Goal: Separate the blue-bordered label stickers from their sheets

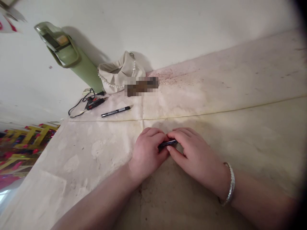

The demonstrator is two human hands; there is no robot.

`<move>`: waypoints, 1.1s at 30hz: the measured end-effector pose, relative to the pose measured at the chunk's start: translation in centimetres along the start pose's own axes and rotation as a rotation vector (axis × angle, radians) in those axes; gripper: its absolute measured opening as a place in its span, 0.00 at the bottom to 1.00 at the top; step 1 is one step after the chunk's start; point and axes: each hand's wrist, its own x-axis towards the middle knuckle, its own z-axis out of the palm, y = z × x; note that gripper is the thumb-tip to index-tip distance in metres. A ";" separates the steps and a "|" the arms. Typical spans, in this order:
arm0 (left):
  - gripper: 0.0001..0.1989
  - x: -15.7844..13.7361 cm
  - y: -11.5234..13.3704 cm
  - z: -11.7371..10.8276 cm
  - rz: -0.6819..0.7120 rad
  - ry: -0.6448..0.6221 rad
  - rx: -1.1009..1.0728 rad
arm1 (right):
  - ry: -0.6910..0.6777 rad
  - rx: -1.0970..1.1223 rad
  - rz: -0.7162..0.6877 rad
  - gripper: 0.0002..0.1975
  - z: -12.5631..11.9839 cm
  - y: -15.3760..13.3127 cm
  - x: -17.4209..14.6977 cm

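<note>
Both hands meet over the table, holding a slim dark pen (168, 143) between them. Most of it is hidden by the fingers; only a short dark length with a light streak shows. My left hand (150, 151) is closed around its left part. From the other side, my right hand (194, 151) grips the right part between thumb and fingers, with a silvery bracelet (230, 185) on the wrist. Another black pen (115, 111) with a white label lies on the cloth, beyond my left hand and touching neither hand.
A stained pale cloth (240, 134) covers the table. Toward the wall are a green bottle (81, 65), a cream bag (120, 75) with a pearl strap, a blurred-out brown item (141, 87) and a black corded tool (94, 103). Colourful things (21, 153) lie past the left edge.
</note>
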 end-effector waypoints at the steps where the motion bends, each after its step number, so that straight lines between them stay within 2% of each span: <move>1: 0.06 0.0 0.0 0.0 0.000 -0.001 0.000 | 0.002 -0.001 -0.002 0.09 0.0 0.0 0.0; 13: 0.06 -0.1 -0.1 0.2 0.004 0.034 -0.027 | 0.006 -0.012 -0.007 0.09 0.1 0.0 0.1; 33: 0.06 0.0 -0.1 0.2 -0.010 0.015 -0.022 | 0.008 -0.025 -0.005 0.09 0.1 0.1 0.0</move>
